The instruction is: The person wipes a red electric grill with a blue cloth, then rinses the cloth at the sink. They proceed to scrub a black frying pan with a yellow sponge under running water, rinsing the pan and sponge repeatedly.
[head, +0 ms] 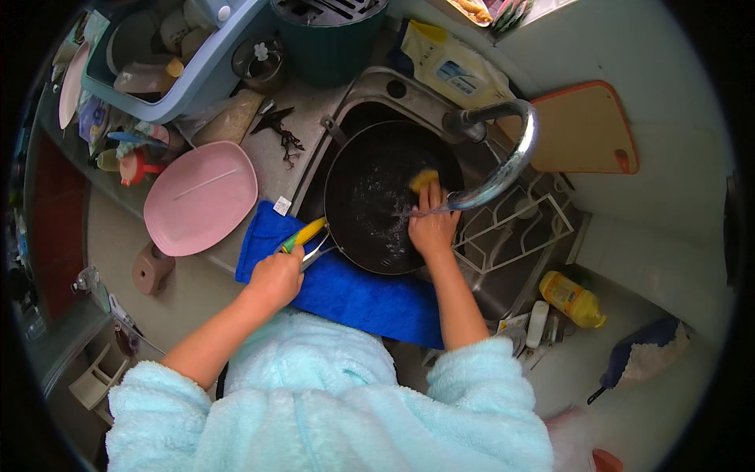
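Observation:
A dark wok (377, 171) rests over the steel sink, tilted a little, with bubbly water inside. My left hand (277, 277) is closed around its handle, beside a yellow and green piece (309, 232) at the rim. Inside the wok, my right hand (435, 221) presses a yellow sponge (423, 180) against the right part of the inner surface; the sponge is blurred. From the curved chrome faucet (522, 156), a stream of water runs by my right fingers into the wok. A blue cloth (365, 307) lies along the front edge of the sink, under the wok's handle.
A white wire rack (513, 230) sits in the sink's right part. On the left are a pink plate (200, 200), a blue dish tub (194, 76) and a green bin (327, 47). A cutting board (581, 130) leans at the wall; a yellow bottle (571, 299) lies right of the sink.

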`<state>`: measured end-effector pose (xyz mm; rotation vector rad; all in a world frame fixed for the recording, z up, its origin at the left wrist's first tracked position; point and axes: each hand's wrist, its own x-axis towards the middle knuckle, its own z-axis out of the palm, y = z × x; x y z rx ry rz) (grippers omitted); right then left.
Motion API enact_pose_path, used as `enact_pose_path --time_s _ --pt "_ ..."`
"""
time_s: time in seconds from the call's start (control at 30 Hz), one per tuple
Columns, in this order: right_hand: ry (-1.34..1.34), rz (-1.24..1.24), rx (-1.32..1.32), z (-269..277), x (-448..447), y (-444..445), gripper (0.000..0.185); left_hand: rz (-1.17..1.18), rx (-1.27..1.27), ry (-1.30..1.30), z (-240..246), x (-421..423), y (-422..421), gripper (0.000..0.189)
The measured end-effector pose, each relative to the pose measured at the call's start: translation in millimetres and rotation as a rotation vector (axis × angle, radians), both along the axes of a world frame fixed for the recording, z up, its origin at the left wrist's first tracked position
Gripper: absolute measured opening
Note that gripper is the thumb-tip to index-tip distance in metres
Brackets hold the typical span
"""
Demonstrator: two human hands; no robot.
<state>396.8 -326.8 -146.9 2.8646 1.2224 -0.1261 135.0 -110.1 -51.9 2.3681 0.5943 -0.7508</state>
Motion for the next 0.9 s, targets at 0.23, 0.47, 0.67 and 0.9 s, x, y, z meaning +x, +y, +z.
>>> enact_pose_path --time_s 0.23,0.47,0.67,0.9 --pt "0.023 0.128 0.085 1 17 -1 0.049 -0.013 0.020 0.027 3 1 9 0.030" --pt "-0.032 0.178 0.143 -1 34 27 0.050 -0.026 0.010 0.016 4 3 12 0.029" --pt "0.206 0.087 -0.081 4 19 -2 0.055 -0.040 0.004 0.023 6 6 18 0.028" --pt "0.042 0.290 0.158 -1 45 22 0.053 -0.033 0.009 0.033 6 8 18 0.029"
